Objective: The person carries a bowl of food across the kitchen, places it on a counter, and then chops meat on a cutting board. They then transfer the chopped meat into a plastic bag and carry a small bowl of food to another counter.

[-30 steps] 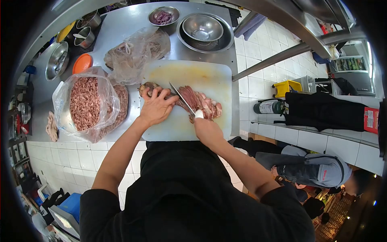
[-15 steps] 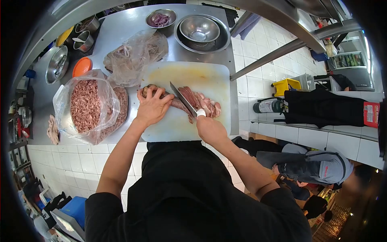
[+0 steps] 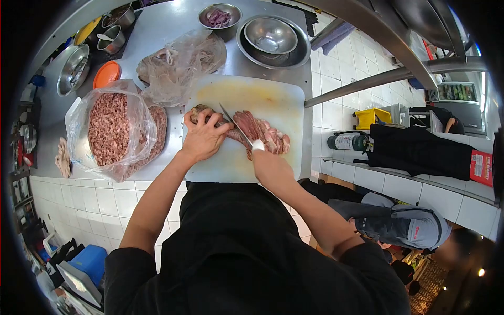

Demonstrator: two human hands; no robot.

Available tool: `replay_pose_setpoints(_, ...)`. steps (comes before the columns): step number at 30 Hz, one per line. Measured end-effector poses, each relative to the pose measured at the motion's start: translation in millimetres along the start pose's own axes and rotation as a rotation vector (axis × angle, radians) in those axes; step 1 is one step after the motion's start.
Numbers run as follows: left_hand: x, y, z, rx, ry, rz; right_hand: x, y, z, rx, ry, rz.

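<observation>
Metal desk (image 3: pixel 50 121) in a tiled kitchen, white cutting board (image 3: pixel 220 170) at the near edge. Right hand (image 3: pixel 272 168) closed around the white handle of a knife (image 3: pixel 235 124), fingers wrapped, blade slanting away to the left over the meat. Left hand (image 3: pixel 205 137) has fingers spread and bent, clamping the meat piece (image 3: pixel 239 136) on the board; thumb position can't tell. Piece runs from under the left fingers toward the blade, cut meat (image 3: pixel 269 137) lies just beside it on the right. Main risk: fingertips of the left hand are near the blade and look splayed rather than tucked, so a slip or drift of the edge could nick them. Meat looks moist and the piece is uneven, so it could roll or slide under light pressure, giving crooked or uneven cuts. Cut pieces near the knife could crowd the blade. Beyond, left: open plastic bag (image 3: pixel 137 107) of minced meat (image 3: pixel 109 128), then a second bag (image 3: pixel 178 71) by the board's far left corner. Farther: nested steel bowls (image 3: pixel 270 34), bowl of purple slices (image 3: pixel 219 19). Off the desk, right: yellow bucket (image 3: pixel 374 118), and a person in grey (image 3: pixel 420 228).
</observation>
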State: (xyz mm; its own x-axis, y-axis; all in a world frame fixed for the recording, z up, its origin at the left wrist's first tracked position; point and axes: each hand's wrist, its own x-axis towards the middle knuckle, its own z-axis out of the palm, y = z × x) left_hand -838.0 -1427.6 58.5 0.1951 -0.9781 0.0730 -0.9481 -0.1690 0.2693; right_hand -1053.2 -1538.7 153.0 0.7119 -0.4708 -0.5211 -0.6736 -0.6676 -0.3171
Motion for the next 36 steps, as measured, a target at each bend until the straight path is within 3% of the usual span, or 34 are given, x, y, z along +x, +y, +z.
replay_pose_setpoints(7,1.6,0.1,0.5,0.023,-0.003,0.010,-16.3,21.6,10.3,0.024,0.037,-0.076)
replay_pose_setpoints(9,0.4,0.1,5.1,0.024,0.005,0.008,-0.9,20.2,30.9,-0.043,-0.011,0.032)
replay_pose_setpoints(13,-1.4,-2.2,6.4,0.029,0.035,0.016,20.9,21.3,36.1,0.044,0.063,0.025)
replay_pose_setpoints(16,0.6,1.0,6.2,0.041,0.031,0.021,21.5,26.5,23.5,0.089,0.175,-0.145)
replay_pose_setpoints(21,-1.0,1.0,10.7,0.042,-0.007,-0.017,-32.7,15.5,-22.2,0.020,-0.011,-0.040)
replay_pose_setpoints(25,-0.7,-0.7,14.1,0.040,0.024,-0.002,-21.1,22.0,7.2,0.002,-0.054,-0.074)
replay_pose_setpoints(27,-0.7,-0.4,12.3,0.054,0.030,0.004,15.5,13.1,30.6,0.104,0.055,0.005)
replay_pose_setpoints(30,2.2,-2.4,7.7,0.046,0.054,0.004,14.6,14.3,26.0,0.060,0.125,-0.064)
replay_pose_setpoints(33,-0.5,2.3,9.9,0.041,0.018,-0.026,-13.1,21.3,10.2,0.025,0.047,-0.091)
replay_pose_setpoints(36,-3.2,3.7,12.9,0.062,0.040,-0.008,15.8,23.5,47.8,0.104,0.160,-0.084)
